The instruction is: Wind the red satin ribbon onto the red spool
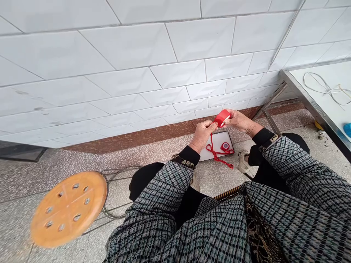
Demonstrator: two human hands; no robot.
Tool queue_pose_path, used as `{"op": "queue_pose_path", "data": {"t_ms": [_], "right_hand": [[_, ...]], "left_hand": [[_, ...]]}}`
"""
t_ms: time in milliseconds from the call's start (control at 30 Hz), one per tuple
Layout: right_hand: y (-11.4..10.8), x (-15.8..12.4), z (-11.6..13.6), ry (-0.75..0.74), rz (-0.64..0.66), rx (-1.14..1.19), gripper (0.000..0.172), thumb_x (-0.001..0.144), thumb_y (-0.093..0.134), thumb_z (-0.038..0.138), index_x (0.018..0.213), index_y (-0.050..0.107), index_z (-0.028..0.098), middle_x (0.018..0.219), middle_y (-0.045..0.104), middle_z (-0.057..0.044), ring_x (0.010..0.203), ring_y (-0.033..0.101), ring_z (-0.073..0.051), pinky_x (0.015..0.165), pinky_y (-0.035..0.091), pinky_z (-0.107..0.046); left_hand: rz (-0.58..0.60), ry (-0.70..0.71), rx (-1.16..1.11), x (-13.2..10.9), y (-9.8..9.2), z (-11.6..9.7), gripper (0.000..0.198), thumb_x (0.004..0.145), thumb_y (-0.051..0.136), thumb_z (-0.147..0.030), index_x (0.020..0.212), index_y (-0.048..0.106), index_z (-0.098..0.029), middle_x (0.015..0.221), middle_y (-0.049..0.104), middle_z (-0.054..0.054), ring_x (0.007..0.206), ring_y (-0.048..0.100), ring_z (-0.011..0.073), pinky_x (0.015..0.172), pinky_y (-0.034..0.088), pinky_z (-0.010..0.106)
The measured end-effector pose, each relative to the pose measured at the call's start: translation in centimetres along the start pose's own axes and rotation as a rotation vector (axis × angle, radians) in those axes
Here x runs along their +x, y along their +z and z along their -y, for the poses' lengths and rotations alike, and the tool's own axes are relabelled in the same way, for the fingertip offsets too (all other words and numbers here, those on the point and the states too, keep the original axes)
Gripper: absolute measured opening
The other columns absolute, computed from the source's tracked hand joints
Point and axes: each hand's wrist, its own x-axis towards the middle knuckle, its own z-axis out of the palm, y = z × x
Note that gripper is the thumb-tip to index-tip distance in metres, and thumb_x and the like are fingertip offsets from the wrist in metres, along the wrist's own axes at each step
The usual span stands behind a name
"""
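Note:
A roll of red tape (222, 117) with a pale core is held up between both hands, over a shallow white tray with a dark rim (203, 156). My left hand (204, 134) pinches its near left side with thumb and fingers. Around its right side are the closed fingers of my right hand (240, 121). A red cord (216, 155) hangs beneath my left hand and trails in loops over the tray and past its edge; its upper end is hidden by the fingers. In the tray lies a smaller red roll (225, 146).
An orange round stool with holes (70, 208) and metal legs stands at the left. At the right is a metal-framed table (307, 89) with loose pale wire (329, 89) and a blue object (347, 129). White wall tiles (179, 76) rise close ahead.

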Motion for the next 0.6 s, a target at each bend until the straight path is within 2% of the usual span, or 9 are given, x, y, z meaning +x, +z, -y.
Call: {"op": "queue_pose_path", "data": {"t_ms": [133, 300, 600], "right_hand": [[0.3, 0.1, -0.5, 0.018, -0.044, 0.047, 0.065, 0.058, 0.108, 0.034, 0.108, 0.071, 0.017, 0.093, 0.08, -0.003, 0.079, 0.076, -0.014, 0.071, 0.065, -0.021], [0.8, 0.3, -0.5, 0.008, -0.079, 0.096, 0.064, 0.056, 0.109, 0.033, 0.105, 0.072, 0.017, 0.091, 0.079, -0.002, 0.078, 0.076, -0.014, 0.07, 0.066, -0.02], [1.3, 0.4, -0.5, 0.02, -0.092, 0.167, 0.058, 0.056, 0.109, 0.031, 0.099, 0.073, 0.016, 0.088, 0.078, -0.001, 0.077, 0.074, -0.012, 0.073, 0.067, -0.02]], "left_hand": [[-0.049, -0.038, -0.083, 0.0, 0.5, 0.3, 0.05, 0.07, 0.09, -0.06, 0.062, 0.067, -0.017, 0.063, 0.062, 0.001, 0.062, 0.051, 0.0115, 0.066, 0.041, 0.029], [-0.079, -0.113, -0.229, -0.1, 0.9, 0.5, 0.048, 0.069, 0.094, -0.054, 0.066, 0.063, -0.018, 0.062, 0.059, -0.001, 0.06, 0.05, 0.0101, 0.063, 0.04, 0.027], [-0.088, -0.072, -0.318, 0.6, 0.8, 0.7, 0.041, 0.07, 0.095, -0.042, 0.07, 0.062, -0.018, 0.065, 0.058, -0.003, 0.063, 0.047, 0.0089, 0.065, 0.038, 0.025]]}}
